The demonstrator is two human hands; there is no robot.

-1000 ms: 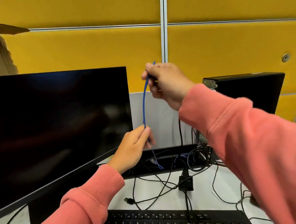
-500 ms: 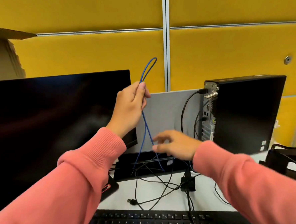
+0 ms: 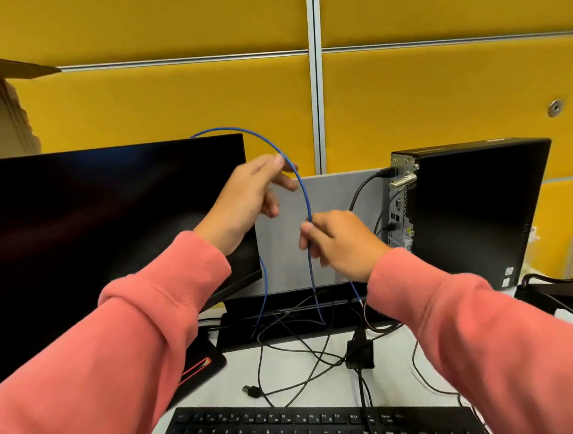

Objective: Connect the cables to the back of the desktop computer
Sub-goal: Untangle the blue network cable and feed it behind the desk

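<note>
Blue cable (image 3: pixel 295 174) arcs up over the top corner of the monitor (image 3: pixel 111 227) and bends down in front of the grey partition, running between both raised hands. Right hand (image 3: pixel 342 243) pinches it between thumb and curled fingers about midway down the drop; below that grip the cable hangs to the black cable tray at the back of the desk (image 3: pixel 287 367). Left hand (image 3: pixel 244 202) sits just beside the top of the arc, blurred, fingers loosely spread; whether they touch the cable I cannot tell. Its plug ends are lost among black leads below. Computer tower (image 3: pixel 472 212) stands upright to the right, rear ports facing left, a dark cable already plugged in near its top. Keyboard (image 3: pixel 308 427) is cut off at the bottom edge.
</note>
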